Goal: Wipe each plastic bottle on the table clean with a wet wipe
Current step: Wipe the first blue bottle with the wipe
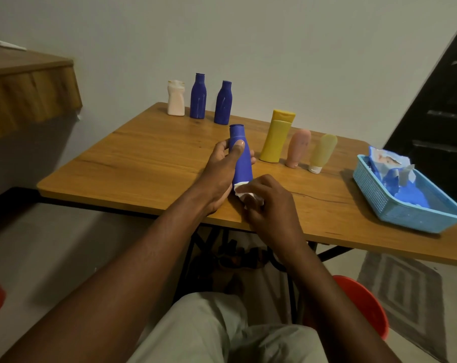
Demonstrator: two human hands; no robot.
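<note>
A person sits at a wooden table [143, 158], both bare forearms reaching over its near edge, which runs just below the hands. The left hand [222, 169] grasps the held blue bottle [241, 155], thumb laid across the neck and fingers wrapped behind. The right hand [269, 203] pinches a crumpled white wet wipe [244, 192] against the bottle's base. This bottle sits near the middle of the table, close to the near edge, tilted with its cap pointing away from the person; whether its base touches the wood cannot be told. It is deep matte blue, with a slim neck, a cap of the same blue, and a body widening toward the base. Left of the held bottle, bare wood stretches to the table's rounded left corner. Behind it, near the far edge by the wall, stand a white bottle [175, 98] and two upright blue bottles [198, 96] [222, 103]. Just right of it stands a yellow bottle [276, 136], then a pink tube [298, 148] and a pale yellow tube [322, 151], both cap down. Far right of it, close to the table's near edge, rests a light blue basket [371, 195] holding an opened wipes pack [387, 163]. A red stool [361, 302] stands on the floor below and to its right.
</note>
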